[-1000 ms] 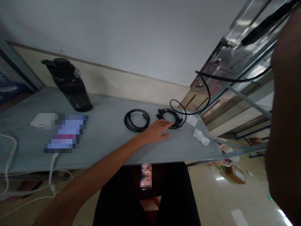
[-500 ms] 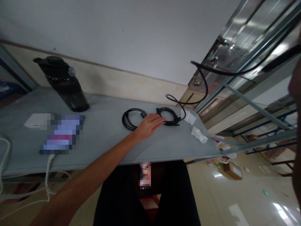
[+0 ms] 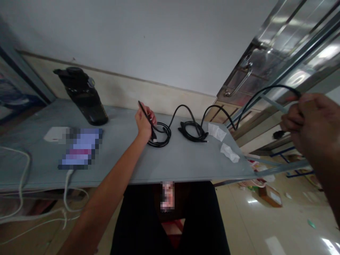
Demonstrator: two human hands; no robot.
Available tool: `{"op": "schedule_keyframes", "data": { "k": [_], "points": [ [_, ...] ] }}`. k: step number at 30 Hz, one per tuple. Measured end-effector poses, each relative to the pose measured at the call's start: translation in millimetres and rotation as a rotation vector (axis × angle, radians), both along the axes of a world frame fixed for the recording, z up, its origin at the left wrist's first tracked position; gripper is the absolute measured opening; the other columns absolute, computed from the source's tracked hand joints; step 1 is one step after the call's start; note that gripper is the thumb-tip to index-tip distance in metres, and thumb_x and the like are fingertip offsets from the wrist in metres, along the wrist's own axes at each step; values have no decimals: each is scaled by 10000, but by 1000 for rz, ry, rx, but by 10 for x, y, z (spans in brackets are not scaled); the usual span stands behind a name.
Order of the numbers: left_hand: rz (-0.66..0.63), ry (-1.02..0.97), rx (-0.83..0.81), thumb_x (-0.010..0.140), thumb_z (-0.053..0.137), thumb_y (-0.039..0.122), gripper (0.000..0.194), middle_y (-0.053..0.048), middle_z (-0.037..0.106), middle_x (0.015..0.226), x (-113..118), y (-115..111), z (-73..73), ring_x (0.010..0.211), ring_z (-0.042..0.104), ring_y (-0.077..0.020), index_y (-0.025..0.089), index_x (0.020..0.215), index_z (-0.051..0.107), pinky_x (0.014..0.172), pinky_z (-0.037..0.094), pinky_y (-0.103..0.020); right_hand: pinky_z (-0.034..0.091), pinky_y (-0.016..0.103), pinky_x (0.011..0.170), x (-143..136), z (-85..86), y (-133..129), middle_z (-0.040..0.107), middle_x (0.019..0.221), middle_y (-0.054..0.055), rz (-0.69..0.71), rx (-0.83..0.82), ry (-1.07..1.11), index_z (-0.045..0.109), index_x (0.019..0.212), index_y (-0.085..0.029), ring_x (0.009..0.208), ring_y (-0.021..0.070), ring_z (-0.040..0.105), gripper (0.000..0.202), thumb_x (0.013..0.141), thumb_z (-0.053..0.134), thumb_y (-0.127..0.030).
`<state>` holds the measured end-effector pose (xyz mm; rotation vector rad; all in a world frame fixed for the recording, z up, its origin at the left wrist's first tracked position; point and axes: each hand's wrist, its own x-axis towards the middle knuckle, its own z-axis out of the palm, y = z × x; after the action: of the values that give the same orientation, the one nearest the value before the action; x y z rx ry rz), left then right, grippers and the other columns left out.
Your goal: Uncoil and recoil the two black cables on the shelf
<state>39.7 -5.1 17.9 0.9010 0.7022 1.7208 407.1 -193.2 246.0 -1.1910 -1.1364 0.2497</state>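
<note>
My left hand (image 3: 145, 119) is closed on a black cable at the left coil (image 3: 162, 143), with one piece of the cable sticking up past the fingers. My right hand (image 3: 310, 118), raised at the right, grips a black cable (image 3: 255, 95) whose slack loops down to the desk. A dark plug (image 3: 278, 134) hangs below that hand. Between the hands a second black coil (image 3: 192, 139) lies on the grey desk (image 3: 170, 166). Two crumpled white papers, one (image 3: 216, 132) behind the other (image 3: 229, 153), rest to its right.
A black bottle (image 3: 87, 97) stands at the back left. In front are a white adapter (image 3: 55, 134) and a phone (image 3: 82, 147) with a white cable (image 3: 67, 184). A metal bed frame (image 3: 285, 164) borders the right side, and a wall runs behind the desk.
My left hand has moved up and left and taken hold of the cable. My right hand has come fully into view with a cable, whose slack now loops lower. The view has shifted slightly.
</note>
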Motion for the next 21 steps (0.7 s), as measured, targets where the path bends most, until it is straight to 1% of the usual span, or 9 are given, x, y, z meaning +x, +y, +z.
{"op": "schedule_keyframes", "data": {
  "k": [2, 3, 4, 7, 10, 14, 17, 19, 21],
  "points": [
    [38, -10, -16, 947, 459, 1057, 811, 56, 404, 620, -83, 67, 2, 477, 341, -73, 255, 827, 436, 491, 199, -267, 137, 324, 478, 134, -107, 9, 349, 540, -60, -35, -59, 28, 817, 782, -253, 430, 78, 248, 241, 969, 860, -399],
    [62, -6, -16, 948, 414, 1069, 829, 50, 397, 613, -117, 82, 3, 472, 321, -69, 251, 815, 445, 494, 182, -267, 138, 331, 482, 195, -164, 14, 336, 538, -63, -28, -86, 36, 816, 791, -250, 431, 84, 250, 265, 965, 865, -443],
    [48, 9, -19, 931, 386, 1088, 849, 46, 388, 611, -144, 88, 3, 472, 303, -71, 251, 806, 450, 491, 170, -268, 132, 337, 486, 246, -222, 20, 331, 538, -63, -6, -103, 34, 811, 797, -248, 434, 89, 250, 285, 957, 868, -478],
    [20, 19, -26, 851, 414, 1137, 878, 39, 358, 622, -178, 83, -7, 480, 267, -91, 263, 779, 448, 457, 144, -281, 113, 342, 487, 319, -395, 53, 331, 549, -63, 69, -137, 19, 788, 814, -262, 446, 99, 227, 327, 907, 880, -562],
    [-10, 24, -30, 827, 455, 1142, 877, 39, 359, 640, -158, 85, -32, 493, 256, -95, 267, 774, 445, 443, 142, -283, 104, 341, 473, 237, -529, 127, 335, 562, -70, 141, -149, 22, 779, 856, -289, 446, 106, 212, 331, 908, 847, -609],
    [-89, 49, -43, 812, 516, 1134, 875, 47, 363, 645, -121, 113, -81, 504, 228, -83, 263, 781, 437, 439, 129, -284, 118, 313, 447, -95, -607, 331, 427, 599, -68, 257, -129, 24, 755, 932, -291, 442, 102, 252, 368, 931, 839, -650],
    [-146, 107, -36, 882, 478, 1102, 857, 48, 382, 653, -111, 129, -120, 513, 257, -66, 250, 795, 435, 459, 171, -270, 151, 266, 420, -476, -605, 541, 506, 653, -59, 345, -97, 42, 722, 970, -276, 470, 97, 321, 468, 914, 855, -722],
    [-186, 134, -34, 877, 482, 1104, 866, 42, 395, 654, -107, 130, -138, 511, 285, -65, 243, 793, 449, 460, 191, -265, 199, 241, 410, -772, -597, 686, 562, 691, -41, 414, -99, 75, 702, 1000, -282, 516, 110, 412, 482, 932, 846, -738],
    [-224, 138, -37, 829, 530, 1120, 882, 36, 402, 647, -101, 122, -144, 501, 305, -74, 241, 782, 478, 445, 196, -269, 254, 225, 407, -1082, -608, 824, 620, 738, -19, 498, -139, 126, 677, 1016, -299, 600, 143, 546, 468, 952, 841, -732]
  ]
}}
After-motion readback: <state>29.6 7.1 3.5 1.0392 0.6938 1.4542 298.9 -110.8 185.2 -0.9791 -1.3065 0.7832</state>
